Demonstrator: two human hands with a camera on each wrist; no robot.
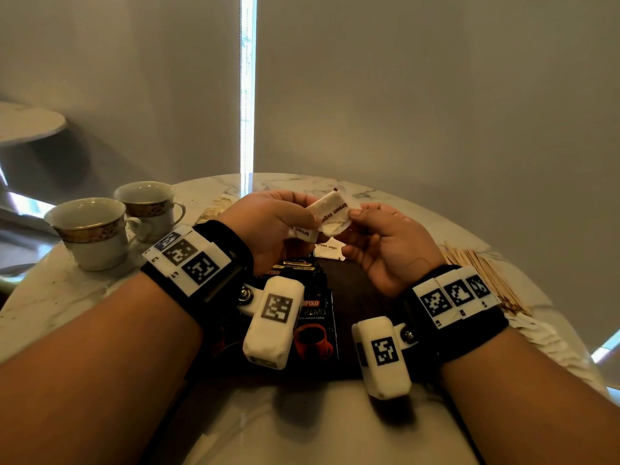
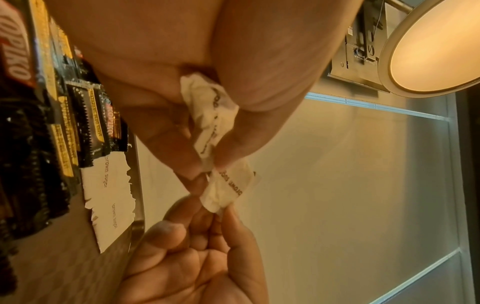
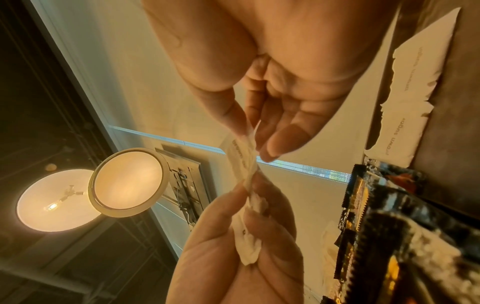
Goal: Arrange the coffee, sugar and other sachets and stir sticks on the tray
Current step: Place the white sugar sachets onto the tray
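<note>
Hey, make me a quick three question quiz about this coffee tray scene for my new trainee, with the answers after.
1. True or false: both hands hold the brown sugar sachets.
2. How many teacups stand on the table?
3. Where do the stir sticks lie: A on the tray, B on the table right of it, C in a cup?

Key: 1 true, left hand and right hand each pinch one end. 2 two. 3 B.

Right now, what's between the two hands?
A strip of brown sugar sachets, pinched by left hand and right hand; clearest in head view.
</note>
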